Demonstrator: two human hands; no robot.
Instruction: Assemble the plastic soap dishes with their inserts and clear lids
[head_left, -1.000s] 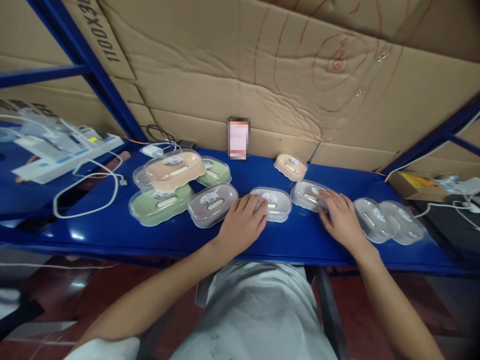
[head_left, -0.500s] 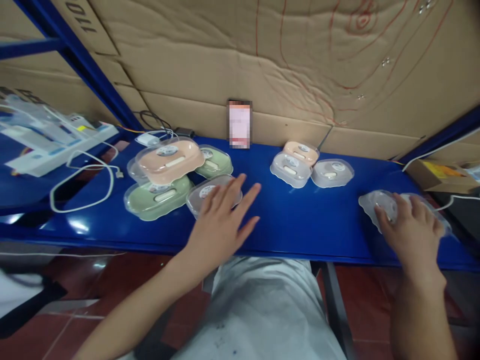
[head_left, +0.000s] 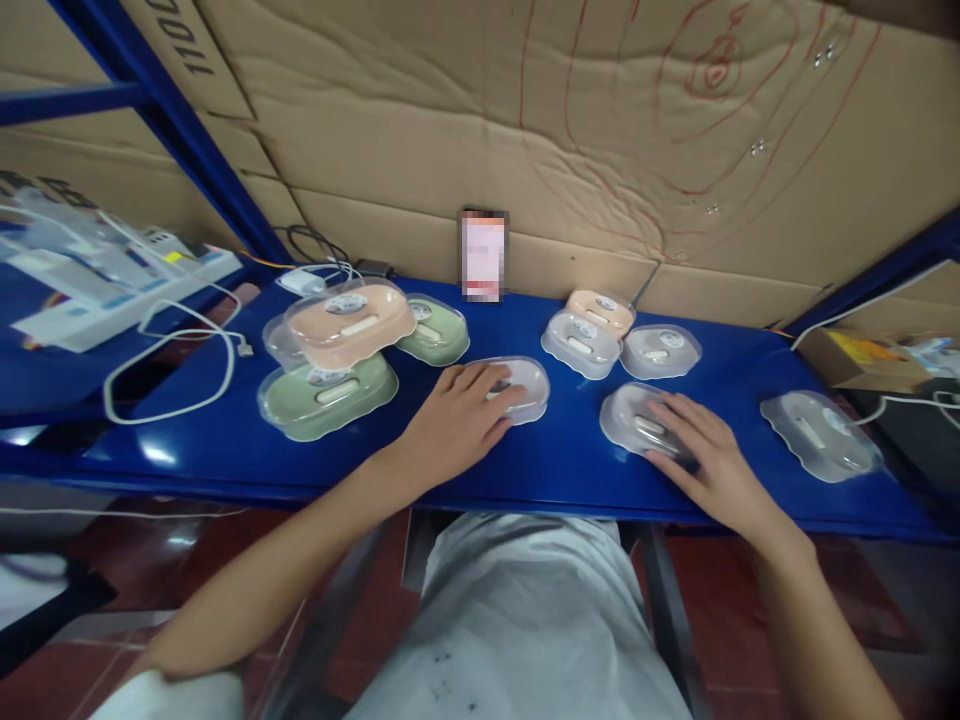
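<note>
— What has moved in half a second?
— Both hands have shifted: the left hand (head_left: 455,425) now lies flat, fingers loosely spread, on a clear-lidded oval plastic case with a grey base (head_left: 514,387), pulled toward mid-bench; the right hand (head_left: 703,455) has dragged a second clear oval case (head_left: 637,424) inward, palm down over it, gripping nothing.
— And around them?
— One clear case (head_left: 821,436) sits alone at far right (well apart). Three small cases (head_left: 619,335) cluster behind; a peach case (head_left: 349,321) rides a green one (head_left: 328,394) on the blue metal shelf (head_left: 570,460).
</note>
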